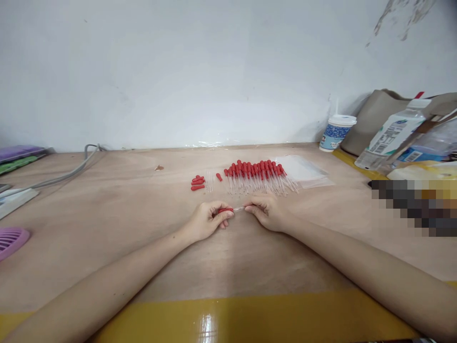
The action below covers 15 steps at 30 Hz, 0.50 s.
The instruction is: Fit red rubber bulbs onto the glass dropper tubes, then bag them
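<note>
My left hand (210, 219) pinches a red rubber dropper bulb (225, 210) between thumb and fingers. From the bulb's mouth a clear dropper tube (238, 208) runs to the right, its other end gripped by the fingertips of my right hand (266, 211). How far the tube sits inside the bulb I cannot tell. Just beyond my hands lies a pile of droppers (255, 174) with red bulbs pointing away from me. Left of that pile are a single loose bulb (219, 177), a few bare clear tubes (209, 181) and several loose red bulbs (197, 183).
Clear plastic bags (303, 170) lie behind the pile. At the right stand a lidded cup (336, 133), a plastic bottle (394, 131) and a grey-brown bag (374, 116). To the left are a grey cable (67, 174) and a pink slatted object (12, 242). Yellow tape (228, 314) edges the table.
</note>
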### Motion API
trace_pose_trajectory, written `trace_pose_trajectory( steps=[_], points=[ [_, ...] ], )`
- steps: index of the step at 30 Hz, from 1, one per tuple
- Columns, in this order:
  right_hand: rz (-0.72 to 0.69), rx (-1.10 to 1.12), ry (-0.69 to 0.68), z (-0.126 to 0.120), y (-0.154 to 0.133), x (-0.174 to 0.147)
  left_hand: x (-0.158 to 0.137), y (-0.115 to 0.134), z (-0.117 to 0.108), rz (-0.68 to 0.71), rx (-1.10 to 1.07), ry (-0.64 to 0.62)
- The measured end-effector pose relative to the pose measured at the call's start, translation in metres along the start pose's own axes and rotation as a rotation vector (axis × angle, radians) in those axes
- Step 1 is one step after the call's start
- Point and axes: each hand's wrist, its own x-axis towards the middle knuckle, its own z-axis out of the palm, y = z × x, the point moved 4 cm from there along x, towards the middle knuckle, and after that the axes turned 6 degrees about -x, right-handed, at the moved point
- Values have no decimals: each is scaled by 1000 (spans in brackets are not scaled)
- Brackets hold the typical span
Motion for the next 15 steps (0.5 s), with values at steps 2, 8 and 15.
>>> trace_pose_trajectory(
  steps=[2, 8, 15],
  points=[
    [-58, -65, 22, -1, -1, 0, -1, 1, 0, -8, -12, -4],
    [-240, -158, 106, -4, -1, 0, 0, 4, 2, -43, -99, -51],
    [-39, -180, 117, -6, -14, -1, 0, 3, -1, 0, -59, 64]
  ],
)
